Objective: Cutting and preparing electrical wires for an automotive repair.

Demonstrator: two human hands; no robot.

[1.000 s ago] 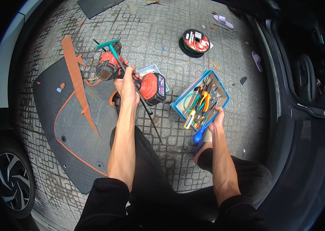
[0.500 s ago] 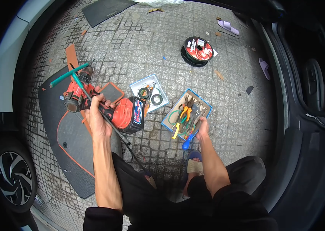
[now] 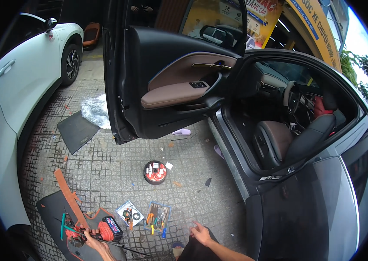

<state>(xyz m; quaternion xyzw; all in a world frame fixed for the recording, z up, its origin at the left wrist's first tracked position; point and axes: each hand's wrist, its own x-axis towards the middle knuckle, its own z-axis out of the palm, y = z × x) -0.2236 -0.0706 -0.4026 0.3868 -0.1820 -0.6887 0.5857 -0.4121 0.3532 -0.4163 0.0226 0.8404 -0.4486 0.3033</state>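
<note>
My left hand point(image 3: 92, 240) is closed around the grip of a red cordless drill point(image 3: 106, 231) with a black battery. A T-handle wrench point(image 3: 64, 227) with a teal crossbar lies across that same hand, its dark shaft slanting toward my legs. Drill and wrench are over a grey mat at the lower left. My right hand point(image 3: 201, 235) is empty, fingers apart, just right of a shallow blue-edged box point(image 3: 170, 214). In that box are orange-handled pliers point(image 3: 149, 218), a yellow-handled tool point(image 3: 152, 229) and a blue-handled screwdriver point(image 3: 164, 233). A smaller white box point(image 3: 121, 211) beside it holds black tape rolls.
A wire spool point(image 3: 155, 172) stands on the paving beyond the boxes. An orange strip point(image 3: 67, 191) lies on the dark mat point(image 3: 47, 209). Ahead is an open car door point(image 3: 175, 82), with the car's seat point(image 3: 275, 137) at right. A white car point(image 3: 31, 74) flanks the left.
My view has tipped up, bringing both cars into sight. My right hand has come off the tool box and moved right. The left hand keeps hold of the drill and wrench.
</note>
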